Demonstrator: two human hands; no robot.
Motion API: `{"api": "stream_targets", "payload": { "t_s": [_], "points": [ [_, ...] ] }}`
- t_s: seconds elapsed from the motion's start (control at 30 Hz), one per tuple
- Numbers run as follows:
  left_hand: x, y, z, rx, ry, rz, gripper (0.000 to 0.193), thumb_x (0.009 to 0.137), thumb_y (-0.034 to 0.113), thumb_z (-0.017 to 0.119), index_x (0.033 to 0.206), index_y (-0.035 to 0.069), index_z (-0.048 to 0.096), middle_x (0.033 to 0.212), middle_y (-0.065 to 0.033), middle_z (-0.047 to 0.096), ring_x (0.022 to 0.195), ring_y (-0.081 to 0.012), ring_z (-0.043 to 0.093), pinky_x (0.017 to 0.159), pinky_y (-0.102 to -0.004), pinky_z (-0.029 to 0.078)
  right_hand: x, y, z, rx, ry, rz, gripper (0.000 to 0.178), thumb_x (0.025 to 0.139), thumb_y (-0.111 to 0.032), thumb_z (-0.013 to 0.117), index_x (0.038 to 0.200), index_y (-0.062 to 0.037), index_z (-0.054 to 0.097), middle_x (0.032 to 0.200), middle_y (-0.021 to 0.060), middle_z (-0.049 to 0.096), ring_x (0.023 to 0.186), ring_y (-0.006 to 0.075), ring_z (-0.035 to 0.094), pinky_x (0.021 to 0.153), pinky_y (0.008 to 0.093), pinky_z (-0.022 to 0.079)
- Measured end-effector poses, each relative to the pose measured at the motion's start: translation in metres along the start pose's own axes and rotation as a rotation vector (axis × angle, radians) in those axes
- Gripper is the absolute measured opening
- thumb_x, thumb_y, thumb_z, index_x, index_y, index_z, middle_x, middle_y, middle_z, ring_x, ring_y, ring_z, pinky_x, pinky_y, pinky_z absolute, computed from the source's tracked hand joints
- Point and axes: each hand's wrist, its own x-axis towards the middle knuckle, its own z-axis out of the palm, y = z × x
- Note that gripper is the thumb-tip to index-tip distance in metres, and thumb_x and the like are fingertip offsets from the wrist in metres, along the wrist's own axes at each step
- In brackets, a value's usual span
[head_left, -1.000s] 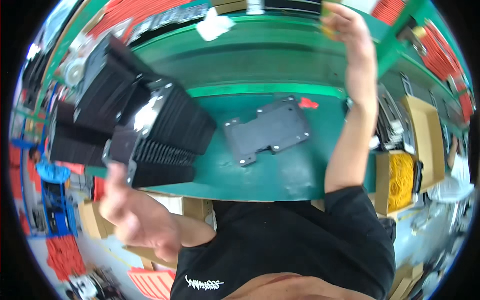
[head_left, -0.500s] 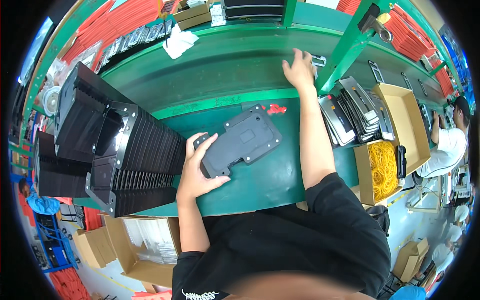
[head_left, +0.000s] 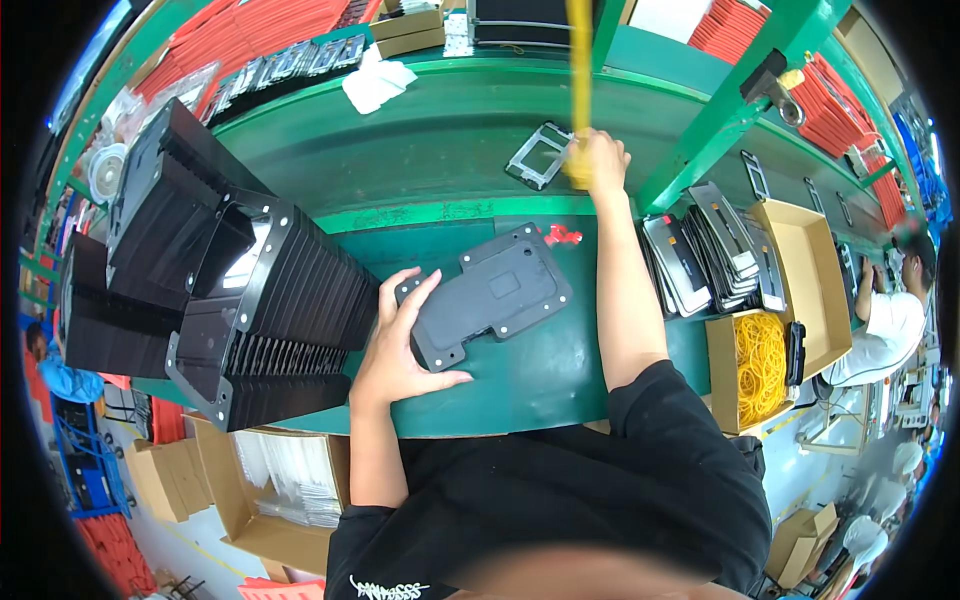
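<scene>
A black plastic cover (head_left: 500,285) with screw holes and a small square mark lies tilted on the green tabletop. My left hand (head_left: 390,345) is around its left end, fingers at the upper corner and thumb stretched along the lower side. My right hand (head_left: 603,160) reaches out over the far green channel, its fingers bent. A blurred yellow upright strip (head_left: 580,80) passes in front of its thumb side and hides what those fingers touch. Just left of that hand lies a silver and black rectangular frame (head_left: 521,167).
Tall stacks of black plastic housings (head_left: 290,300) stand at left. Beyond the right forearm are stacked dark panels (head_left: 715,235), a cardboard box of yellow bands (head_left: 760,365) and a green post (head_left: 690,150). Small red pieces (head_left: 562,236) lie past the cover. A co-worker (head_left: 895,320) sits far right.
My right hand has come nearer, and the yellow strip has appeared before it. The silver and black frame now shows left of that hand. My left hand stays on the cover.
</scene>
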Motion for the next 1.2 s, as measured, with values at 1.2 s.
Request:
{"api": "stream_targets", "payload": {
  "t_s": [1.2],
  "points": [
    [-0.014,-0.007,0.007,-0.004,0.15,0.082,0.094,0.055,0.035,0.099,0.139,0.015,0.062,0.147,-0.0218,0.043,0.129,-0.0425,0.055,0.106,-0.048,0.049,-0.217,-0.13,-0.133,-0.013,-0.102,-0.6,0.021,0.087,-0.019,0.078,0.078,-0.0019,0.072,0.08,0.011,0.067,0.082,0.0321,0.059,0.076,0.0431,0.046]
  ]
}}
